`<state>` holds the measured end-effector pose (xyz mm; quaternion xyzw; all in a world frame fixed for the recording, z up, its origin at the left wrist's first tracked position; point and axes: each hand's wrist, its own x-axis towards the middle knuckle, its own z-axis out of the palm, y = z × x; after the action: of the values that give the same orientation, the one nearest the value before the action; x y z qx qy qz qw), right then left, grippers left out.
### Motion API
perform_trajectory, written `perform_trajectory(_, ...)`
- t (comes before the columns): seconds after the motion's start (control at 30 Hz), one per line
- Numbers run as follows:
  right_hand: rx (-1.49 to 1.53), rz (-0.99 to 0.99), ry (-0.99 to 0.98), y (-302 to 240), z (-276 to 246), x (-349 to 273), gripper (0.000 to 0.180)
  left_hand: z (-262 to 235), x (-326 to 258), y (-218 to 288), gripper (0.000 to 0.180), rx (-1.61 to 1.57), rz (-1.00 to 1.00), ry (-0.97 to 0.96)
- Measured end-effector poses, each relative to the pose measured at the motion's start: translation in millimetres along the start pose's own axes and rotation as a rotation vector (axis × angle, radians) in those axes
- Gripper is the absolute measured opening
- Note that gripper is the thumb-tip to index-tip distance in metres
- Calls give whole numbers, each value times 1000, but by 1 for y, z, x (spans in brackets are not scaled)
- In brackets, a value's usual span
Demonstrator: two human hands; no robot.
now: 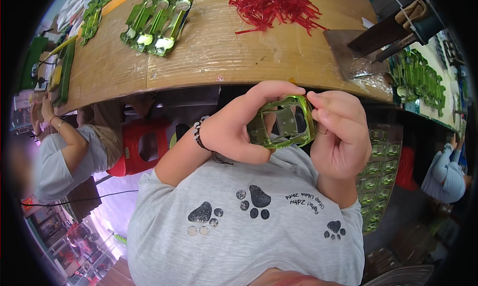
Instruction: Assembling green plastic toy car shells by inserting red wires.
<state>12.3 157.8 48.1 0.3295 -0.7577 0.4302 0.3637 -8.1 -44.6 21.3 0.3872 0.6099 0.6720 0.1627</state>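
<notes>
I hold a shiny green toy car body with both hands, close to my chest and just below the table edge. My left hand, a dark beaded bracelet on its wrist, grips the shell's left side, with the forefinger curled over the top. My right hand pinches the shell's right edge with thumb and fingertips. The shell's hollow inside and window openings face me.
The wooden table carries a pile of thin red strips and a group of green car bodies. A tray of more green shells sits at my right. A red stool and a seated person are on my left.
</notes>
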Motion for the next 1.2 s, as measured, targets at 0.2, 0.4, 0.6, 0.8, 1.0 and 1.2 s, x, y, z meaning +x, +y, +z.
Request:
perform_trajectory(0.2, 23, 9, 37, 3, 3, -5, 25, 9, 1, -10, 85, -130, 16, 55)
perform_trajectory(0.4, 79, 64, -6, 5, 1, -2, 20, 8, 0, -9, 87, -248, -145, 29)
perform_trajectory(0.6, 248, 225, -83, 4, -6, -2, 16, 9, -1, -13, 94, -322, -221, 58)
perform_trajectory(0.8, 1075, 757, 96, 6, 0, -26, 12, 10, 7, -14, 97, -274, -165, 10)
perform_trajectory(1.0, 356, 442, -45, 8, 3, -50, 89, 21, 17, -15, 98, -537, -338, 71)
perform_trajectory(1.2, 306, 589, -152, 10, -24, -59, 117, 35, 39, -13, 96, -476, -466, 69)
